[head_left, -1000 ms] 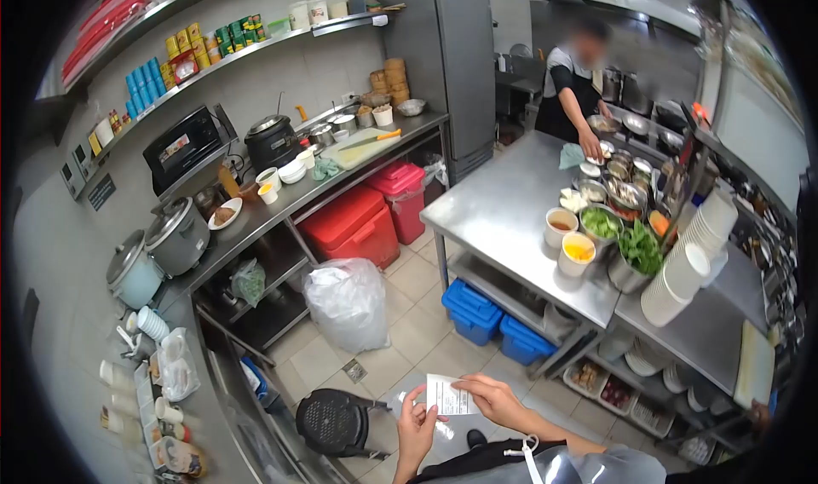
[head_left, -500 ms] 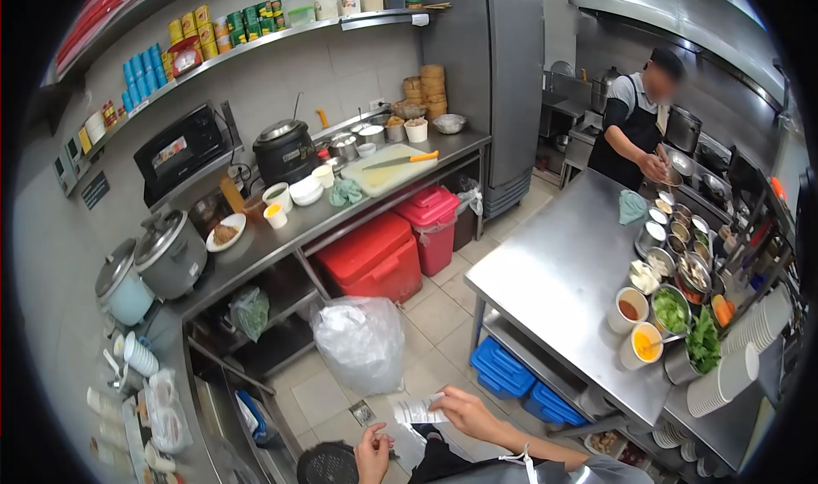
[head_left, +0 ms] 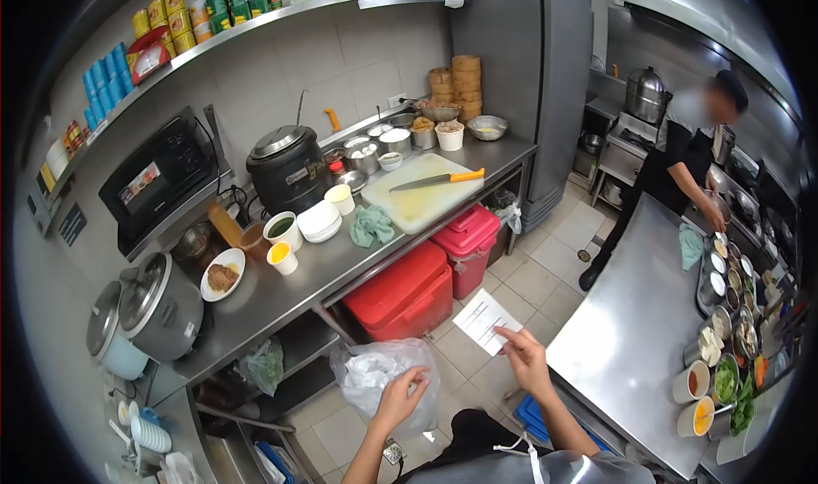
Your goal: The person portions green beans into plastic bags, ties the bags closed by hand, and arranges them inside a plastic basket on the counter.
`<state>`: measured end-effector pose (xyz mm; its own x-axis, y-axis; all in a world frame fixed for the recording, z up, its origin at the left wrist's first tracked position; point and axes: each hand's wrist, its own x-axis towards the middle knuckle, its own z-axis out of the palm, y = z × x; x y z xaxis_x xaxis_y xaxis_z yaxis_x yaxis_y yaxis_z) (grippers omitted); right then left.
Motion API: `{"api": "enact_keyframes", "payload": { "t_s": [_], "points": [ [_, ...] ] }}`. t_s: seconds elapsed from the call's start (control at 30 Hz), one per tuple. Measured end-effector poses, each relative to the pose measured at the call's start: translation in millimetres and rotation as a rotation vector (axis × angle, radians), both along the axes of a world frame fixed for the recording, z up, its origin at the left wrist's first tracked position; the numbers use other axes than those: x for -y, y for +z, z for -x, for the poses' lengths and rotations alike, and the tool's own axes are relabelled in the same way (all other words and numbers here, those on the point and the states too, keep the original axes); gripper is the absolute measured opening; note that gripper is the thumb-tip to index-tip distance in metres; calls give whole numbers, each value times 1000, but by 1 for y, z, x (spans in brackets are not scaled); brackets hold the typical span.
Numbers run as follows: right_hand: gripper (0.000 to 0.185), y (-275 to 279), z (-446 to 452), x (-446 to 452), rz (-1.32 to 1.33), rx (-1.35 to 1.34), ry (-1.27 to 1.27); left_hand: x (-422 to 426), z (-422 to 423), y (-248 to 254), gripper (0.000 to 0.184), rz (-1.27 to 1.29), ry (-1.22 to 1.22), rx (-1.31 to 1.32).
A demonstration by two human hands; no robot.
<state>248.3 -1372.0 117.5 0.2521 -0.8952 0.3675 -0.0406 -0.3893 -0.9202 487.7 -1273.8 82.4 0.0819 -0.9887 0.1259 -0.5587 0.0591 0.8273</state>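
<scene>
Slip pinched in the right hand

The right hand pinches the near right edge of the white slip between thumb and fingers, holding it tilted above the floor. The left hand is apart from the slip, to its left, fingers bent and loosely parted, in front of the plastic bag.

Beyond, a counter runs from near left to far right. On it, a knife lies across a board, with a green cloth beside the board's left end. Farther left are white bowls, a cup of yellow food and a plate of brown food; a black pot stands behind the bowls. Two cookers sit side by side at the left. A red bin and a pink bin are below the counter.

At right, a steel table carries food containers along its right side and a folded cloth farther back. At its far end, a person in a black apron reaches over the right side.
</scene>
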Motion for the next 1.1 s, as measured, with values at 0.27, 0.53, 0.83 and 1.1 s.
{"api": "enact_keyframes", "payload": {
  "t_s": [0.27, 0.53, 0.83, 1.1],
  "points": [
    [29, 25, -85, 211, -24, 133, 142, 231, -151, -79, 39, 304, 441, -34],
    [33, 189, -234, 492, 210, 226, 352, 373, -262, -130, 48, 183, 1054, 469],
    [35, 387, -427, 785, 122, 703, 581, 387, -253, -106, 44, 19, 1067, 581],
    [18, 471, -477, 833, 231, 1234, 474, 386, -259, -115, 40, 90, 1093, 600]
  ]
}}
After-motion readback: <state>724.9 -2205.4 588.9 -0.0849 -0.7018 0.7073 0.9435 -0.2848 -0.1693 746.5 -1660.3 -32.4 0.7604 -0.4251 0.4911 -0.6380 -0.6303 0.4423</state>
